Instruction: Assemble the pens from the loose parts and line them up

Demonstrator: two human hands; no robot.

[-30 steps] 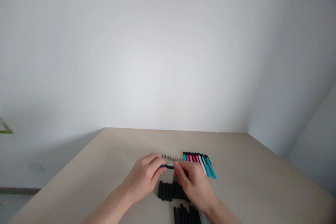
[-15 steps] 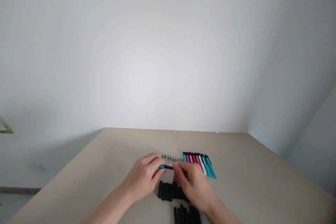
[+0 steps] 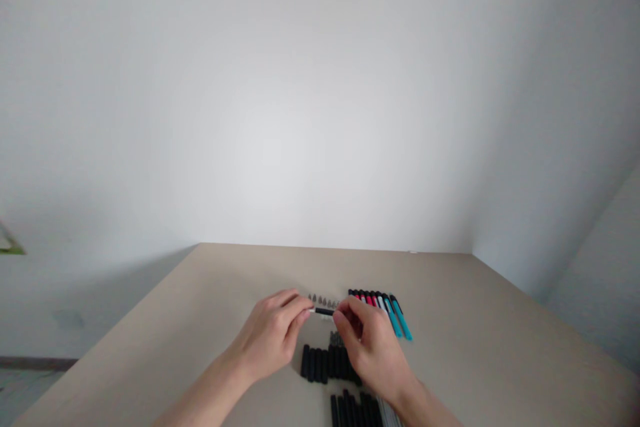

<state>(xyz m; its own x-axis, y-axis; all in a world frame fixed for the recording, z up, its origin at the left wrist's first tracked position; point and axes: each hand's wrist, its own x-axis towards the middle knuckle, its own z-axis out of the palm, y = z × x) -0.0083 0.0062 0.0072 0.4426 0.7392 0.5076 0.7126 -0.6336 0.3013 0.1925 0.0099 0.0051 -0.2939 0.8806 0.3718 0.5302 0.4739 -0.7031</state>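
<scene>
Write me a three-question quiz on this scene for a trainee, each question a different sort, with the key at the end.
1. Multiple choice: What colour is the middle of the rod between the left hand and the right hand?
A) Red
B) Black
C) Green

2. True or false: The row of pens lies farther from the person than the black tubes.

3. Short answer: Beside which hand's fingers does the rod's white part show?

Key:
1. B
2. True
3. The left hand's
</scene>
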